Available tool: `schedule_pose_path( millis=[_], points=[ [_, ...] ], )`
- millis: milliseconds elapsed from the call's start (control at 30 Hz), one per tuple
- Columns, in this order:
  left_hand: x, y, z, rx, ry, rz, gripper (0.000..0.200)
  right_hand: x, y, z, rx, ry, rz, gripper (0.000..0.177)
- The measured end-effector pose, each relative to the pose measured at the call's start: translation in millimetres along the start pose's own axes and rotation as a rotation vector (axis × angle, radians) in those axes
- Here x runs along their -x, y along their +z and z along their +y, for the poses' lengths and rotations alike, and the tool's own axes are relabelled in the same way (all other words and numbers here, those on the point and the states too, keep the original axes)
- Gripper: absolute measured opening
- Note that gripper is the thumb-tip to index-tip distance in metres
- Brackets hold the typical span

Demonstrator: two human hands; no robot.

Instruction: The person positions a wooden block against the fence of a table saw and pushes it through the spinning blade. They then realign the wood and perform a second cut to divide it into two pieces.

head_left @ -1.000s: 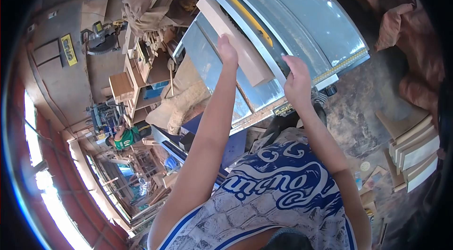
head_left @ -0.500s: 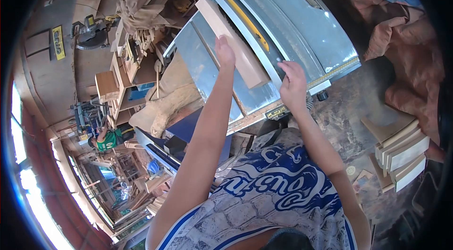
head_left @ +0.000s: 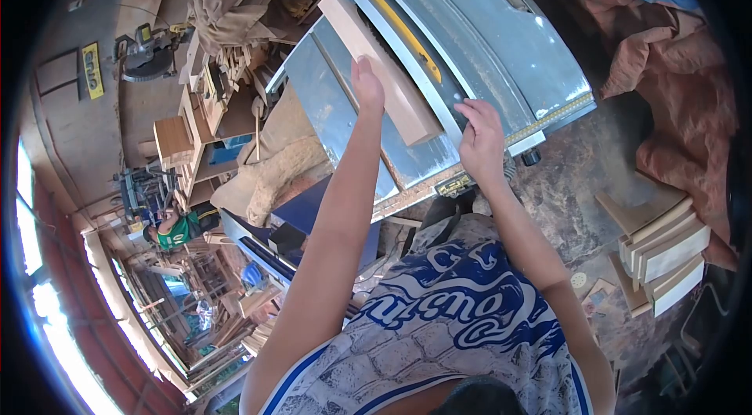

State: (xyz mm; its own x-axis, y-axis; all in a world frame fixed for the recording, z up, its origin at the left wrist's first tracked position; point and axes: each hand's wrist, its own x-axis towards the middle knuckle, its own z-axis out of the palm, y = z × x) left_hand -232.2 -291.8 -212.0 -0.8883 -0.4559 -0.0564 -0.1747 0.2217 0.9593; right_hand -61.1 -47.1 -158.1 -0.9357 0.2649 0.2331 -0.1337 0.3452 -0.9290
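Observation:
A long pale wooden board [head_left: 392,90] lies on the grey top of a table saw [head_left: 501,47], its right edge against the metal fence [head_left: 407,63]. My left hand [head_left: 366,88] presses flat on the board's left edge, about halfway along. At the near end of the fence rests my right hand [head_left: 479,139], fingers curled over the rail. The yellow blade guard [head_left: 407,35] sits just right of the fence, beyond both hands.
Stacked wooden boards [head_left: 662,247] lie on the floor at the right, near rust-coloured cloth [head_left: 681,94]. A miter saw [head_left: 145,55], shelves and burlap sacks [head_left: 274,172] crowd the left. Another person in a green shirt [head_left: 168,231] works far off at the left.
The view has shifted slightly. Both hands stay on the board and the fence, with the left hand a little farther along the board.

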Motion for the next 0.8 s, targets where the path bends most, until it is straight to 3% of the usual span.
schedule_pose_path(
  millis=[133,200,333,367,400,433,467,500,533,600,633,667,700,733,800],
  points=[
    [1,1,3,-0.033,-0.018,-0.006,0.051,2,-5,5,-0.07,0.103,0.059,0.038],
    [5,1,5,-0.047,-0.016,-0.008,0.052,3,-36,16,-0.393,0.488,0.011,0.031],
    [7,3,9,-0.09,-0.016,0.037,0.055,45,-102,75,-0.202,0.451,0.483,0.024],
    [9,4,16,-0.087,-0.021,0.037,0.055,61,-107,114,-0.197,0.451,0.481,0.024],
    [12,3,27,-0.145,0.018,-0.003,0.055,88,-105,159,0.013,0.423,0.455,0.024],
    [17,0,29,-0.204,0.048,-0.05,0.055,121,-99,190,0.231,0.402,0.424,0.024],
    [14,-5,20,-0.238,0.08,-0.048,0.055,140,-85,206,0.104,0.458,0.256,0.029],
    [6,-5,11,-0.265,0.118,-0.049,0.055,168,-61,257,0.223,0.709,-0.068,0.034],
    [2,-5,5,-0.276,0.138,-0.045,0.055,155,-48,213,0.247,0.827,-0.267,0.041],
    [-2,-8,0,-0.248,0.11,-0.043,0.054,154,-18,186,-0.015,0.723,-0.468,0.053],
    [-4,-7,2,-0.202,0.065,-0.045,0.053,163,6,210,0.087,0.65,-0.721,0.053],
    [-8,-7,3,-0.199,0.062,-0.077,0.053,199,45,237,0.154,0.436,-0.509,0.049],
    [-13,-9,3,-0.113,-0.011,-0.112,0.052,209,67,252,0.149,0.395,-0.622,0.049],
    [-14,-9,-1,-0.031,-0.083,-0.142,0.05,192,63,229,0.271,0.525,-0.9,0.047],
    [-16,-6,-8,-0.092,-0.072,-0.088,0.049,183,53,181,0.387,0.453,-0.637,0.048]
  ],
)
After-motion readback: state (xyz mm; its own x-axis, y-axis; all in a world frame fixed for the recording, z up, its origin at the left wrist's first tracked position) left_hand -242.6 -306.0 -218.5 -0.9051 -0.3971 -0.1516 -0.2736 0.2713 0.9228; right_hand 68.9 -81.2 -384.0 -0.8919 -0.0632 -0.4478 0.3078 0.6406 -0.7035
